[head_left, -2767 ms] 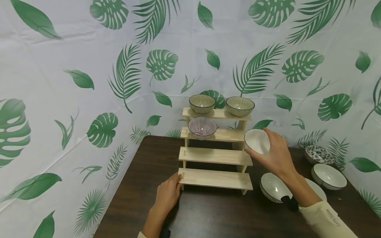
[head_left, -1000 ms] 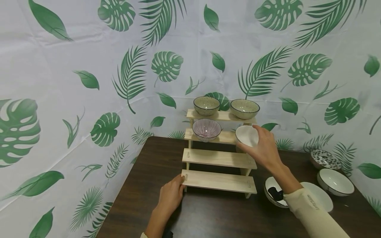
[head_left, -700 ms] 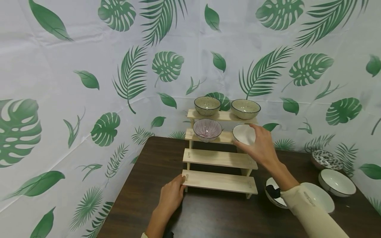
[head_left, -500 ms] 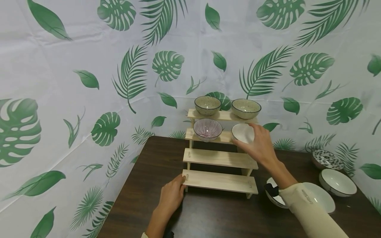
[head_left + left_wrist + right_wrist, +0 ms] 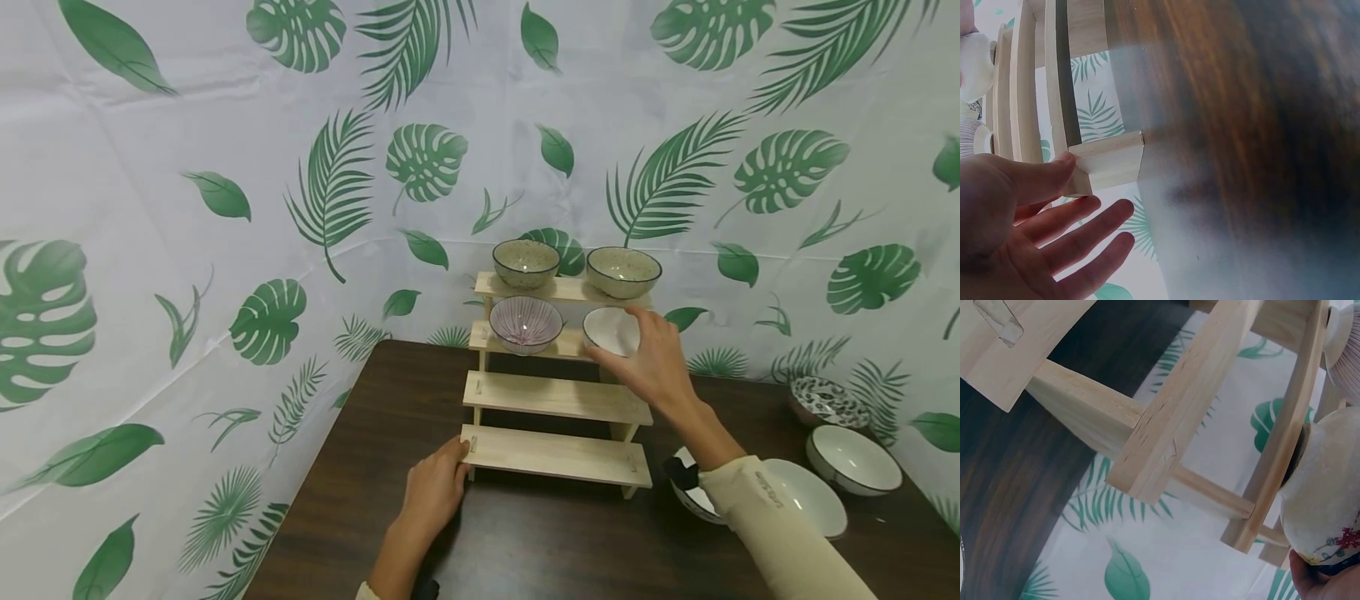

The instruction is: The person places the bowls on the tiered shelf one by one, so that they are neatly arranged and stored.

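Note:
A wooden four-step display rack [image 5: 558, 396] stands on the dark table. My left hand [image 5: 431, 490] grips the left end of its lowest board; in the left wrist view the thumb [image 5: 1047, 178] lies on that board's end, the other fingers spread beside it. My right hand [image 5: 660, 358] holds a small white bowl [image 5: 609, 331] by its rim at the right end of the second board from the top. In the right wrist view this bowl [image 5: 1325, 481] shows red flowers outside, its foot at the board. A purple-striped bowl [image 5: 525, 325] sits left of it.
Two speckled green bowls [image 5: 526, 265] stand on the top board. To the right, on the table [image 5: 525, 542], are a black-patterned bowl [image 5: 828, 402], a white bowl [image 5: 853, 458], a white dish [image 5: 810, 500] and another bowl [image 5: 693, 496], partly behind the right wrist.
My right hand has carried the white bowl left, from beside the rack to over the second board; in the last half second it has barely moved. The left hand keeps its hold.

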Tool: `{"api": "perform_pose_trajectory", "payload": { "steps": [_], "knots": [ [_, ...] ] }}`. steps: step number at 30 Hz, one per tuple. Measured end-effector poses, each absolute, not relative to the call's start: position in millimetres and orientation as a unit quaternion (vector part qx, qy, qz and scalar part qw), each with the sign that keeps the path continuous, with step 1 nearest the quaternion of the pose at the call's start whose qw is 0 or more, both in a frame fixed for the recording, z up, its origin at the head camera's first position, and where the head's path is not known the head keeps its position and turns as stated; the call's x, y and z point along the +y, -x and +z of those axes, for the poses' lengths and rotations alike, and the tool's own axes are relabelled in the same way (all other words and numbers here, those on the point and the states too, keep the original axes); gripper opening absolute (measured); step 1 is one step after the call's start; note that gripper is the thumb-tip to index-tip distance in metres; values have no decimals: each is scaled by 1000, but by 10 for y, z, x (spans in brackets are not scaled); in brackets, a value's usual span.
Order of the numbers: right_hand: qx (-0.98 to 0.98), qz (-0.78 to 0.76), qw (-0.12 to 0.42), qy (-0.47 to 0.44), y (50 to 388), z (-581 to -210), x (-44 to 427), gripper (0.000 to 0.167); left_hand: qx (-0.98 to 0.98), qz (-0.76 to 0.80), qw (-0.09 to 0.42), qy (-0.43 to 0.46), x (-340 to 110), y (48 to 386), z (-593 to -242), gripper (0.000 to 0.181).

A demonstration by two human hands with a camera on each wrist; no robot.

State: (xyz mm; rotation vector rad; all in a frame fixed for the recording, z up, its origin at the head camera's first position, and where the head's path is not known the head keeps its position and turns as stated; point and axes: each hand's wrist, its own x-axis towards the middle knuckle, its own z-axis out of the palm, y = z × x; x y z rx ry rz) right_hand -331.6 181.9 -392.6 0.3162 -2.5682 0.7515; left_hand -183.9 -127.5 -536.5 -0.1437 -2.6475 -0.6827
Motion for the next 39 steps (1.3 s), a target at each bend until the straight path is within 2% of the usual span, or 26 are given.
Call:
{"api": "perform_pose_trajectory", "payload": {
  "steps": [16, 31, 39],
  "knots": [
    [-927, 276, 227, -114, 3361, -3948, 1774, 92, -949, -246, 192, 53, -1274, 1842, -5354, 32],
    [-930, 262, 234, -111, 3362, -3965, 1781, 110, -949, -249, 188, 52, -1277, 1835, -5357, 33],
    [-928, 260, 240, -117, 3250, -3929, 1853, 115, -947, -249, 194, 54, -1282, 1843, -5338, 32]
  ]
}}
